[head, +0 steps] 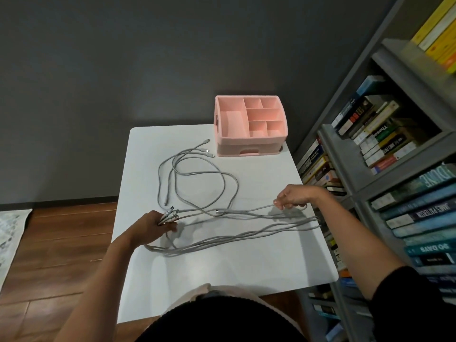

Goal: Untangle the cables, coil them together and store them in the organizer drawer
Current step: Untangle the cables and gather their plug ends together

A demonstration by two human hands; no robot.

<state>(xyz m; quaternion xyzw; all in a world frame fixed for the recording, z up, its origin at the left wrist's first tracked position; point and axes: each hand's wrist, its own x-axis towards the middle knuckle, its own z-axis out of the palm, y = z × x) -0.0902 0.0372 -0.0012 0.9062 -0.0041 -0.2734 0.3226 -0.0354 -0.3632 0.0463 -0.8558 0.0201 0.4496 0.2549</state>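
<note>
Head view

- A white tabletop (222,267) is seen from above, set against a dark grey wall (123,70).
- Several grey cables (246,234) are spread over the middle of the tabletop, all lying outside the organizer.
- The left hand (150,224) is held at the near-left part of the tabletop, fingers curled round a cluster of connector ends (171,214); the plugs are fanned out past the fingertips towards the right.
- The right hand (294,196) is raised near the right edge of the tabletop. A cable strand is pinched between its fingertips; how many strands are held cannot be told.
- A taut run of cable is stretched between the two hands.
- Nearer the viewer, a bundle of strands is laid side by side from below the left hand across to the right edge of the tabletop.
- Loose loops are left on the far side of the hands, crossing one another. Three free plug ends (208,150) are found just left of the organizer base.
- A pink organizer (250,141) is stood at the far-right corner of the tabletop, its open top divided into compartments.
- Its drawer (229,149) is seen closed at the bottom front, with a cut-out grip.
- A grey bookshelf (345,154) packed with books (385,141) is placed along the right side.
- Wood floor (61,243) is seen on the left, with a pale mat (9,233) at the frame edge.
</note>
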